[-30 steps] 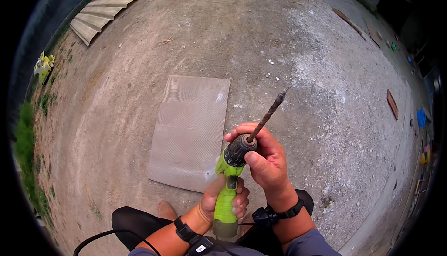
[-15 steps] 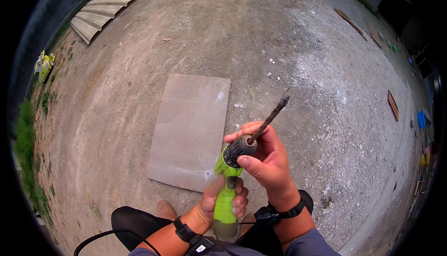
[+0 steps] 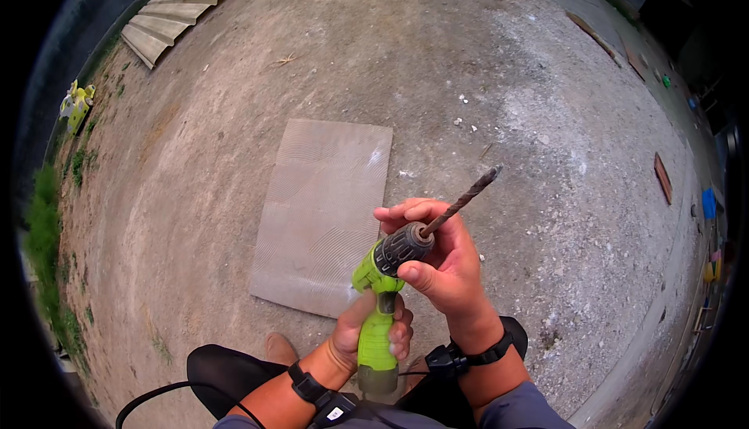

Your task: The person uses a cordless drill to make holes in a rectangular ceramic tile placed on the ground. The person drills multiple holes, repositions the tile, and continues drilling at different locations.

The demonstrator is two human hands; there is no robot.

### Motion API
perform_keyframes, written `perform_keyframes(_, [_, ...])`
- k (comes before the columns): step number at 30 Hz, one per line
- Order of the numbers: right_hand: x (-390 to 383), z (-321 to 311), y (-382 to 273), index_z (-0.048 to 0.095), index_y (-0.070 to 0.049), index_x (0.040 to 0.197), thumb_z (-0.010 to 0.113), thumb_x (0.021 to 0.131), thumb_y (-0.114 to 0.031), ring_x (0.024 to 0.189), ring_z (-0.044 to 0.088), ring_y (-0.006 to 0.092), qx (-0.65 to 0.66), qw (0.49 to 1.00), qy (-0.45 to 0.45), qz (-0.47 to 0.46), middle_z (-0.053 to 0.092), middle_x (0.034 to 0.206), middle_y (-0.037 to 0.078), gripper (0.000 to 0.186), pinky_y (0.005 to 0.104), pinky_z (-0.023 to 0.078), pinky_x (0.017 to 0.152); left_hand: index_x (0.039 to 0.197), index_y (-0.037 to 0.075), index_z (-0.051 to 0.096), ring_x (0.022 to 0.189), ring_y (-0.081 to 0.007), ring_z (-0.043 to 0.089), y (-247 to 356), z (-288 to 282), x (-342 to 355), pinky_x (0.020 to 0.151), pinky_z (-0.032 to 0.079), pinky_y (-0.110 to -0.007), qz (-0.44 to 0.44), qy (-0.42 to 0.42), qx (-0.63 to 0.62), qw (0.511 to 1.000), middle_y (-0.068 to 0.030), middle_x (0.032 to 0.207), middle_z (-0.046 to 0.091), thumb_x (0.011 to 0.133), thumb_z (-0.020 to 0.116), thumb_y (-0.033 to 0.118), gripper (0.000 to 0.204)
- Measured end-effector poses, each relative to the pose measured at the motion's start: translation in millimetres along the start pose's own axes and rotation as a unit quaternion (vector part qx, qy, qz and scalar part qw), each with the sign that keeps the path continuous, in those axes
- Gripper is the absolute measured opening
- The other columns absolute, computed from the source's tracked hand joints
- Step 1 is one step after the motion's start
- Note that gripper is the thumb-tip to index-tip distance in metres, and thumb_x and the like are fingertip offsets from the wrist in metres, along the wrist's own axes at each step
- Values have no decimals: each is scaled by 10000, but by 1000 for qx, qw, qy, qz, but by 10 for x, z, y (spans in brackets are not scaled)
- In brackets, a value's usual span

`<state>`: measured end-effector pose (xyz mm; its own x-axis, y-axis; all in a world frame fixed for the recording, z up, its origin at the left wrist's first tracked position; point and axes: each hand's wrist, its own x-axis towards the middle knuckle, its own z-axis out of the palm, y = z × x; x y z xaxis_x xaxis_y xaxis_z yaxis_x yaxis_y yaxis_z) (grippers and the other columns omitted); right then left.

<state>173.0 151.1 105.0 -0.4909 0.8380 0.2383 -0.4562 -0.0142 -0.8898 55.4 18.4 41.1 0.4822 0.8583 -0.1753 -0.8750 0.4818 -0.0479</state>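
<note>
A lime-green cordless drill point(image 3: 376, 343) is held upright before me, its black chuck point(image 3: 399, 248) tilted toward the upper right. My left hand point(image 3: 349, 337) wraps around the handle, with fingers curled near the trigger. A long, dark, spiral drill bit point(image 3: 460, 200) sticks out of the chuck. My right hand point(image 3: 456, 269) curves loosely around the chuck, thumb on the near side and fingers on the far side; exact finger contact is partly hidden. Just beyond the drill, a flat tile point(image 3: 320, 202) with fine curved ridges lies on the ground.
My bent legs and a brown shoe point(image 3: 279, 347) are below the drill. A corrugated sheet point(image 3: 173, 21) lies at the far left. On the right are a reddish-brown wooden piece point(image 3: 662, 178), a blue object point(image 3: 708, 203) and scattered pale rubble. A black cable point(image 3: 156, 392) loops at lower left.
The drill bit's tip has swung slightly right and down. Both hands stay at the handle and chuck. The ground view has shifted a little.
</note>
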Motion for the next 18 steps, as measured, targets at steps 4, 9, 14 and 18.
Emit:
perform_keyframes(4, [17,-44,-117,485,-3,1247,745,874,-95,1050,581,158,82,988,-44,122,607,1235,157,463,336,477,944,1031,52,579,670,-251,590,45,5,-32,648,522,-397,6,0,5,1000,-102,803,555,970,498,588,546])
perform_keyframes(9, [-30,18,45,446,4,1373,734,894,-222,1163,579,220,8,998,-1,65,604,1276,170,603,361,473,997,1036,54,586,674,-255,590,57,7,-42,653,522,-397,4,6,-3,1000,-102,808,558,974,499,576,533])
perform_keyframes(14, [12,-1,38,492,7,1348,726,910,-269,1214,580,231,5,997,-36,63,616,1271,162,568,362,478,1002,1047,55,588,677,-253,588,76,-4,-92,654,519,-394,6,8,3,1000,-102,809,561,978,495,573,531])
perform_keyframes(18, [3,27,62,544,10,1296,710,927,-281,1178,591,212,-4,994,-5,108,621,1266,156,497,363,472,1000,1059,53,585,699,-260,606,92,-53,-91,671,530,-406,30,30,22,999,-113,822,578,986,489,563,524])
